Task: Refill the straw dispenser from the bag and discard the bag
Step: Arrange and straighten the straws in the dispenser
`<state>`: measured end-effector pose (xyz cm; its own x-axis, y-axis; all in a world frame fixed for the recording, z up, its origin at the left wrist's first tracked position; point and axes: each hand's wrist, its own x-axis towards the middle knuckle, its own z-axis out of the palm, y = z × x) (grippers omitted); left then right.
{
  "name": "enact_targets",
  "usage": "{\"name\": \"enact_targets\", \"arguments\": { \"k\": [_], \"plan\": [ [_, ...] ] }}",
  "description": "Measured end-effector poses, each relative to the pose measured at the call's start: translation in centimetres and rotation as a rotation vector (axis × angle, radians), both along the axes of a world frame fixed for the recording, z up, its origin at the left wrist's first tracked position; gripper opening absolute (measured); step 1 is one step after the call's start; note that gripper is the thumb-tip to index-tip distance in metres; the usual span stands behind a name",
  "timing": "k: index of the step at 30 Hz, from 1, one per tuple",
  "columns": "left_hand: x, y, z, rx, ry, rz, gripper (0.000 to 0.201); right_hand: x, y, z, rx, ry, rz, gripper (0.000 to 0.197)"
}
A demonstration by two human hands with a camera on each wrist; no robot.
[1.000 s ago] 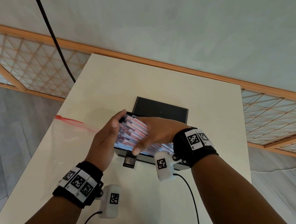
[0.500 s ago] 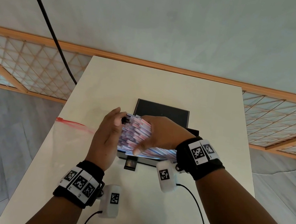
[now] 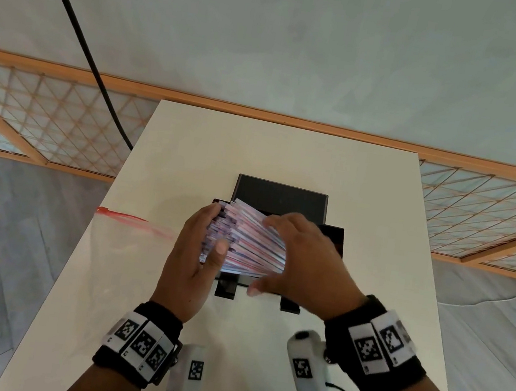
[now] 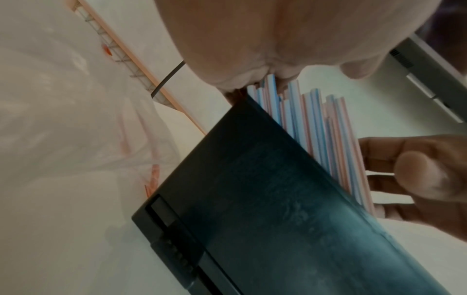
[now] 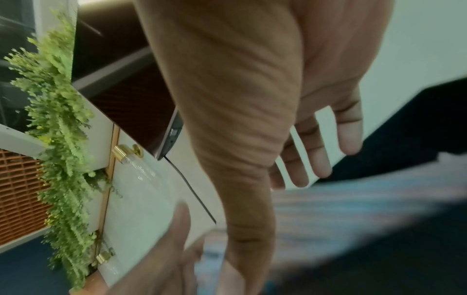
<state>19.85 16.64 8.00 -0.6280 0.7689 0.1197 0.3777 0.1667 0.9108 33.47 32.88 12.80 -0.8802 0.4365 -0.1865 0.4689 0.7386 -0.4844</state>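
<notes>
A bundle of pink, white and blue striped straws (image 3: 252, 244) lies slanted across the top of the open black straw dispenser (image 3: 332, 236), whose lid (image 3: 279, 198) stands back behind it. My left hand (image 3: 194, 253) grips the bundle's left end, fingers round the far side and thumb on top. In the left wrist view the straw ends (image 4: 316, 123) butt against my palm above the dispenser's dark front (image 4: 265, 209). My right hand (image 3: 303, 262) hovers over the bundle's right half with straight, spread fingers (image 5: 318, 155). The clear bag (image 3: 129, 243) with a red zip lies flat at the table's left.
The dispenser stands mid-way along a narrow cream table (image 3: 289, 153). A wooden lattice rail (image 3: 44, 116) runs behind it, and a black cable (image 3: 83, 35) hangs at the upper left. Grey floor lies on both sides of the table.
My right hand has let go of the bundle, opening and drawing back to the right. The straws have fanned out, and my left thumb has come onto them.
</notes>
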Motion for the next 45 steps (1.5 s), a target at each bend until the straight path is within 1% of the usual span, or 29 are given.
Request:
{"name": "enact_targets", "arguments": {
  "k": [2, 4, 6, 9, 12, 16, 19, 22, 26, 31, 35, 40, 45],
  "plan": [
    [0.2, 0.1, 0.0, -0.031, 0.015, 0.004, 0.090, 0.0, -1.2, -0.9, -0.016, -0.039, 0.023, 0.118],
    [0.4, 0.3, 0.1, -0.045, 0.039, 0.007, 0.097, -0.4, -1.8, -1.8, -0.004, -0.021, 0.029, 0.117],
    [0.4, 0.5, 0.2, -0.050, 0.066, 0.011, 0.100, -0.9, -1.8, -2.5, 0.002, 0.015, 0.013, 0.110],
    [0.6, 0.9, 0.5, -0.050, 0.068, 0.022, 0.104, -1.7, -1.6, -3.5, -0.046, 0.088, -0.019, 0.096],
    [1.0, 1.2, 0.6, -0.052, 0.068, 0.043, 0.099, -2.4, -1.3, -4.1, -0.113, 0.152, -0.017, 0.086],
    [1.0, 1.2, 0.3, -0.055, 0.114, 0.089, 0.083, -2.7, -0.8, -3.7, -0.199, 0.186, 0.032, 0.077],
    [1.0, 1.1, -0.1, -0.050, 0.135, 0.112, 0.076, -3.0, -0.4, -3.3, -0.252, 0.122, 0.056, 0.078],
    [0.9, 1.0, -0.4, -0.049, 0.106, 0.145, 0.071, -3.8, 0.0, -3.4, -0.265, 0.039, 0.090, 0.080],
    [0.7, 0.9, -0.6, -0.029, 0.077, 0.152, 0.067, -4.5, 0.8, -3.4, -0.331, -0.020, 0.121, 0.078],
    [0.8, 0.9, -0.4, 0.000, 0.024, 0.176, 0.067, -4.8, 1.2, -3.0, -0.351, -0.012, 0.133, 0.074],
    [0.8, 0.6, -0.3, 0.002, -0.008, 0.176, 0.067, -4.9, 1.1, -3.1, -0.413, 0.011, 0.148, 0.076],
    [0.6, 0.7, -0.1, -0.015, 0.006, 0.156, 0.068, -5.0, 1.9, -1.9, -0.522, -0.025, 0.197, 0.072],
    [0.1, 0.6, -0.4, -0.055, 0.001, 0.151, 0.074, -5.4, 1.9, -1.1, -0.563, -0.086, 0.247, 0.070]
  ]
}}
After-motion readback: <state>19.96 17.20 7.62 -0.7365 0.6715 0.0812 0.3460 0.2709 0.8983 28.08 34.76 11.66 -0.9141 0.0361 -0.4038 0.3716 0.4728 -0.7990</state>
